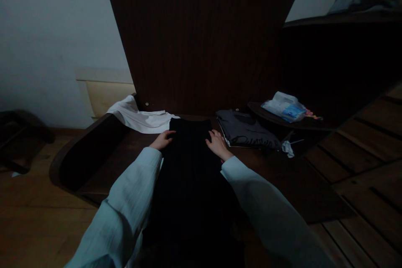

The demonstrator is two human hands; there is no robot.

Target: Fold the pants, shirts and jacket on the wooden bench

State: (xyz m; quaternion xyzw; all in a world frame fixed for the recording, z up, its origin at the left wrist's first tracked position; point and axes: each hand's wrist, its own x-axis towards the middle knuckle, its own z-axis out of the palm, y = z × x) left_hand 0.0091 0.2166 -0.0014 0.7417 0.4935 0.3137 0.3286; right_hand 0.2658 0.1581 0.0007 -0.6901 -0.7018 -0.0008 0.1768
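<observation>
A black garment (190,146) lies lengthwise on a dark wooden surface (125,150) in front of me. My left hand (162,140) rests on its left edge near the far end, fingers curled onto the cloth. On the right edge sits my right hand (216,144), its fingers spread and pressing down on the fabric. Both arms wear pale blue sleeves. The light is dim, so I cannot make out whether either hand pinches the cloth.
A white cloth (138,118) lies at the far left of the surface. A folded grey shirt with lettering (246,134) sits to the right. Further right, a plastic packet (285,106) lies on a dark ledge. A tall dark panel (201,37) stands behind.
</observation>
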